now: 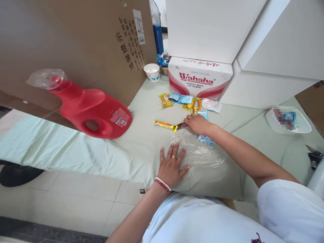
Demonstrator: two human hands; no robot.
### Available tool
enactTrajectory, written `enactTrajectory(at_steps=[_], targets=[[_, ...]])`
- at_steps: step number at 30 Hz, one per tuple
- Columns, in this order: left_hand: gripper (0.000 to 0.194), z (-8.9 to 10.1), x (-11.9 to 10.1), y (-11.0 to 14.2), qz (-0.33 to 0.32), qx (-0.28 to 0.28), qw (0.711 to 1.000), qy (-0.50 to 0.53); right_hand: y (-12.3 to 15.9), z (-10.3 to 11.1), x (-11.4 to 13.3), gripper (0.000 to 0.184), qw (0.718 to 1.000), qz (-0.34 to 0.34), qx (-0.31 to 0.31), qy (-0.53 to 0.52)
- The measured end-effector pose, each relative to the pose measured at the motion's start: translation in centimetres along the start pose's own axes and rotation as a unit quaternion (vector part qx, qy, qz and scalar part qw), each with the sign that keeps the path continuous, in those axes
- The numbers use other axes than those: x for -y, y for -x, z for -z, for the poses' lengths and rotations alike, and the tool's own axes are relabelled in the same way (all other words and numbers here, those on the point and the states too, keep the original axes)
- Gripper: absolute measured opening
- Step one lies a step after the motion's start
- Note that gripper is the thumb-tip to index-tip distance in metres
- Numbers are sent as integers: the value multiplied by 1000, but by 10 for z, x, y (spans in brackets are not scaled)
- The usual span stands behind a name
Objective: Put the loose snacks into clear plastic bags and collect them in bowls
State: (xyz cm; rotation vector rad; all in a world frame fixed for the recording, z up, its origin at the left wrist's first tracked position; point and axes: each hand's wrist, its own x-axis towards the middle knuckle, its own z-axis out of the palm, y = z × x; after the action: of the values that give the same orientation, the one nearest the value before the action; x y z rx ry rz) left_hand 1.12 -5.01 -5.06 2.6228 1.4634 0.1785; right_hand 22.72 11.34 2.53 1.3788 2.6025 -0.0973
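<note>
My left hand point(171, 165) lies flat with fingers spread on a clear plastic bag point(202, 158) spread over the pale green sheet point(76, 152). My right hand point(197, 123) reaches forward, its fingers closed on a dark brown snack bar point(181, 126) that lies end to end with a yellow snack bar point(165, 125). Beyond it lie several small packets: a yellow one point(165, 100), blue ones point(182, 98) and a clear wrapper point(212, 105). Another blue packet point(205, 139) sits partly under my right wrist.
A red detergent jug point(91, 109) with a clear cap lies on its side at left, against a large cardboard sheet point(76, 44). A Wahaha water carton point(199, 79) and paper cup point(152, 72) stand at the back. White boxes and a white dish point(288, 121) are at right.
</note>
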Motion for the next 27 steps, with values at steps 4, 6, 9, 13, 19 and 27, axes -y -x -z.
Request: enactTrajectory(at_steps=[4, 6, 9, 13, 19, 27], targets=[[88, -2, -3, 2, 17, -1, 1000, 1, 14, 9, -2, 30, 981, -71, -130, -127], [89, -3, -5, 3, 17, -2, 1000, 5, 26, 13, 3, 33, 926, -127, -217, -283], [85, -3, -7, 5, 14, -5, 1000, 11, 57, 7, 21, 37, 824, -117, -144, -536], [91, -4, -8, 9, 29, -12, 999, 13, 120, -27, 42, 47, 754, -117, 65, -643], [98, -6, -5, 12, 45, -5, 999, 16, 217, -60, 22, 52, 706, -254, 41, -660], [96, -8, -9, 10, 46, -3, 999, -7, 196, -9, 38, 42, 875, -182, -129, -430]])
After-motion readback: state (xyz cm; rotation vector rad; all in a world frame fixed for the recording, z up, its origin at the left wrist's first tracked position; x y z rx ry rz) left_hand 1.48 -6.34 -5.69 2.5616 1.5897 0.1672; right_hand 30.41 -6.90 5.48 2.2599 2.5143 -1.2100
